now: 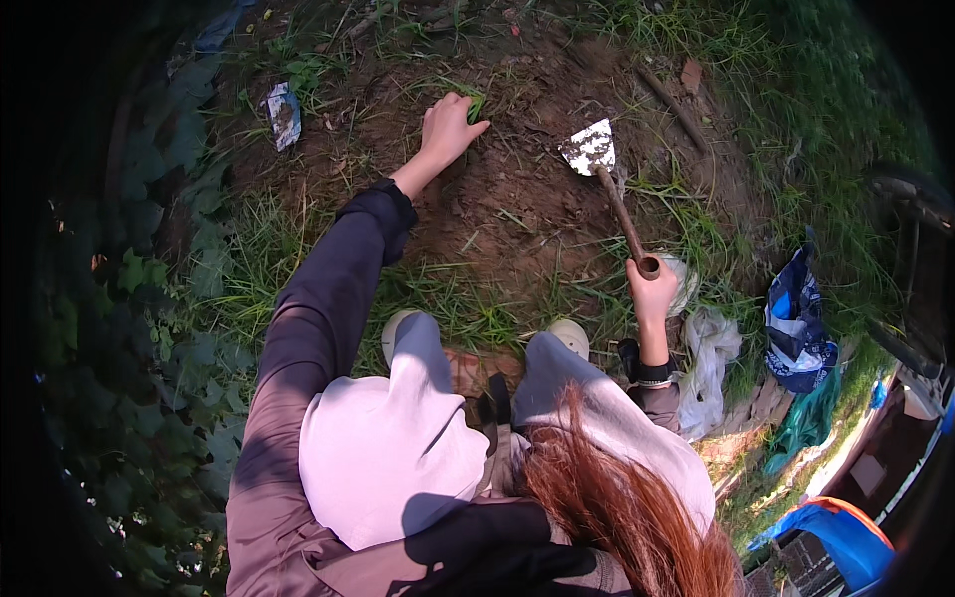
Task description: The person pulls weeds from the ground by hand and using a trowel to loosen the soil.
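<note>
At the middle of the soil patch (477, 214), my left hand (448, 129) is low to the ground, its fingers curled round a small tuft of green grass (476, 105) and its thumb stuck out to the right. Part of the grip is hidden beneath the hand. My right hand (653, 291) is closed round the brown, hollow-ended handle of a hand trowel (619, 211). Its flat, pale blade (590, 148) points away from me and lies at the soil, smeared with dirt, to the right of my left hand.
Beside my right forearm are a white plastic bag (708, 368), a dark blue bag (799, 323) and a green bag (804, 423). A crumpled wrapper (284, 116) lies far left, a stick (674, 109) far right. Leafy plants (149, 328) border the left; a wheel (910, 194) stands right.
</note>
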### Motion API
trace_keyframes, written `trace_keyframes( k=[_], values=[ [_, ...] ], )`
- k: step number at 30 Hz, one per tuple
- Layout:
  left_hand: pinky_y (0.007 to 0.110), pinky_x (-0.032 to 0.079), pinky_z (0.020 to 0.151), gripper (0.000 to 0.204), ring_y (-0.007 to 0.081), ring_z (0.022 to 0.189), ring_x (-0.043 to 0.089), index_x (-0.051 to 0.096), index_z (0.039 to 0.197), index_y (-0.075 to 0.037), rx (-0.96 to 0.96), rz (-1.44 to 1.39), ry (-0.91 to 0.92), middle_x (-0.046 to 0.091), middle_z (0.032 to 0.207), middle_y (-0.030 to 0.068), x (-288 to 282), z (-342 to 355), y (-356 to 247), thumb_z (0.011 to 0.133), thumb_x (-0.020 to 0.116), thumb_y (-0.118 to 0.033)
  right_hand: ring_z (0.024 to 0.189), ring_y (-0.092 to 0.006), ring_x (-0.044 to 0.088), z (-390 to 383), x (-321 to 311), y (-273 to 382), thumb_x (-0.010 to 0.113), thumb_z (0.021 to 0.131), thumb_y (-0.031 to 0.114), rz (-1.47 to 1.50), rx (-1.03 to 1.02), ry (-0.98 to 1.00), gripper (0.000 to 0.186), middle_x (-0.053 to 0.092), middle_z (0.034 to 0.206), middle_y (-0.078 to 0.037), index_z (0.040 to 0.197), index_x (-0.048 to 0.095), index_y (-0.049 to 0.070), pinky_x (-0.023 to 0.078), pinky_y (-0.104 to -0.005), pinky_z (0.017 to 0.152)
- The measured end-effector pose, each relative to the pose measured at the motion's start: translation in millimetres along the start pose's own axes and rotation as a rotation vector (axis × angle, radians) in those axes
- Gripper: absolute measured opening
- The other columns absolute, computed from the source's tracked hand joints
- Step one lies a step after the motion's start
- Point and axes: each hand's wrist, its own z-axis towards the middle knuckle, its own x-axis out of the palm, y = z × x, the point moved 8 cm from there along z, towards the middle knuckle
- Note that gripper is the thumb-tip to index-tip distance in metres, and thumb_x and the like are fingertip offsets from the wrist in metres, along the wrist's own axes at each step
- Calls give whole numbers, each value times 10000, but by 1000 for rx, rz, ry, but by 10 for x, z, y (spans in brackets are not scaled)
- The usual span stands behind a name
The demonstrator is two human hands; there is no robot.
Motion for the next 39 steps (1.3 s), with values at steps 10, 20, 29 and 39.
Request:
trace_keyframes(
  k=[10,20,29,39],
  values=[
    [389,397,759,323,271,886,547,638,920,-41,11,69,-27,552,904,107,-34,12,-24,743,690,-305,532,-96,514,30,14,70,711,681,151,9,-18,11,209,567,579,-51,754,620,-22,437,-248,546],
    [378,433,724,402,291,829,566,625,934,7,-253,-258,-74,569,867,152,-210,-264,529,798,638,-371,518,-77,467,31,12,12,706,691,140,47,9,20,192,531,556,-24,734,602,-15,414,-237,520],
    [308,434,696,288,151,775,579,591,925,-18,-455,-860,5,645,848,80,-268,-544,503,883,563,-302,516,-77,488,1,-8,48,704,698,131,40,18,21,183,535,552,-31,755,612,-16,413,-241,508],
    [281,430,716,234,105,745,549,577,927,-44,-587,-977,92,596,787,11,-324,-781,729,869,603,-269,543,-113,552,-69,0,177,713,678,134,-71,-87,14,210,577,589,-74,779,619,-24,457,-250,559]
  ],
)
